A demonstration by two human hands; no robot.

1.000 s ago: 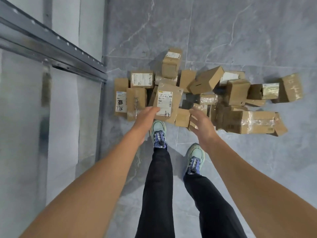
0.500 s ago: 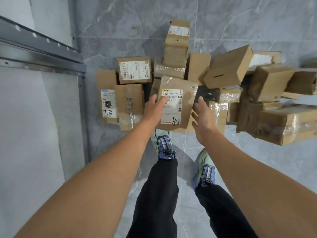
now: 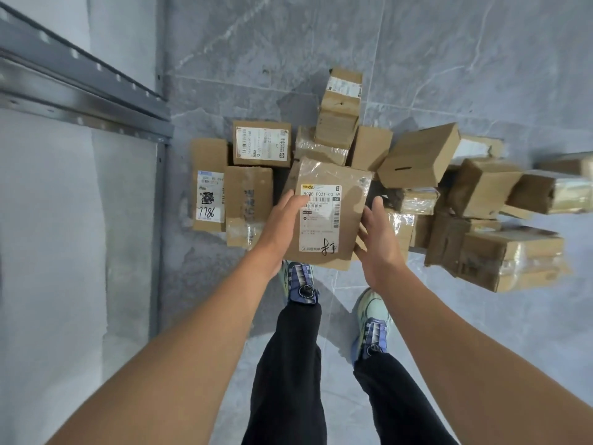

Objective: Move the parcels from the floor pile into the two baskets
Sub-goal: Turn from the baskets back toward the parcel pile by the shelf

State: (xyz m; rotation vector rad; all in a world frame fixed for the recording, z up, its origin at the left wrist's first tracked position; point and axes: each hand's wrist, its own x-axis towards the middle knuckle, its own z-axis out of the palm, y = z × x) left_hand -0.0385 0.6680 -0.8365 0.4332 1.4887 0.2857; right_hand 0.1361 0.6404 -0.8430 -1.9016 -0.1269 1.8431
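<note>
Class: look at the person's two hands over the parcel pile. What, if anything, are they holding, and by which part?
The flat parcel with the large white label, gripped by its two long side edges: left hand on the left edge, right hand on the right edge near the lower corner.

Grey tile floor (image 3: 481,59); metal rack (image 3: 80,88) — left

A flat brown parcel (image 3: 327,213) with a white label faced up, tilted atop the pile of cardboard parcels (image 3: 417,194), which lay jumbled on the grey floor.
</note>
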